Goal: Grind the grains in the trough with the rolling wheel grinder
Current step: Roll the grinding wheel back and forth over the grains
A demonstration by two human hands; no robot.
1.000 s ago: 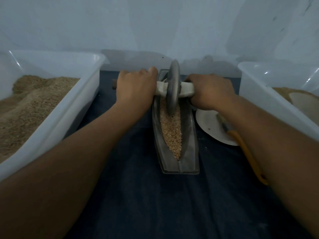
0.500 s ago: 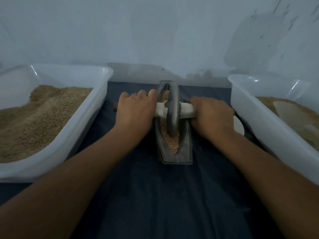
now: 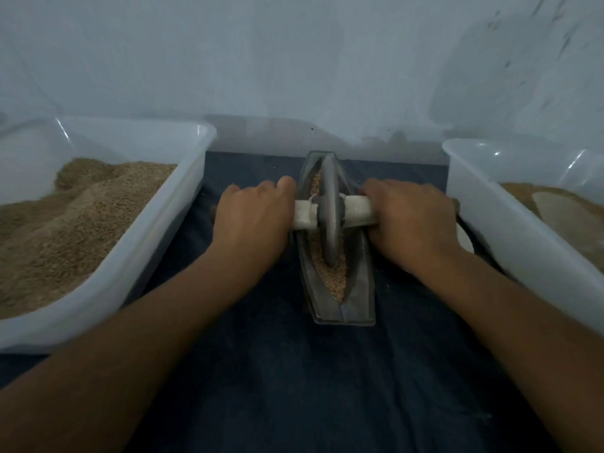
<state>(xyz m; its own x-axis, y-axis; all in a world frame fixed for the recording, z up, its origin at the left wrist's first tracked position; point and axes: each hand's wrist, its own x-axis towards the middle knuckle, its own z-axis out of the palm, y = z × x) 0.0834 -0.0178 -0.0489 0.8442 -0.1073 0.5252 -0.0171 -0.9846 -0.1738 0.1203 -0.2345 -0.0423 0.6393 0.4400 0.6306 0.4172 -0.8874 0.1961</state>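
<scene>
A narrow boat-shaped metal trough (image 3: 359, 308) lies on the dark cloth, pointing away from me, with tan grains (image 3: 336, 282) along its groove. The grey rolling wheel (image 3: 329, 210) stands upright in the groove around the trough's middle. A pale handle bar (image 3: 358, 213) runs through the wheel's hub. My left hand (image 3: 253, 220) grips the bar on the left side of the wheel. My right hand (image 3: 410, 220) grips it on the right side. Both bar ends are hidden under my fingers.
A translucent tub (image 3: 153, 250) heaped with brown grain stands at the left. Another tub (image 3: 510, 237) at the right holds grain and a pale scoop (image 3: 568, 220). A white plate (image 3: 465, 241) peeks out behind my right wrist. A pale wall closes the back.
The wheel has rolled from the trough's far end toward its middle, with both hands still gripping the bar. The view has tilted up and drawn back.
</scene>
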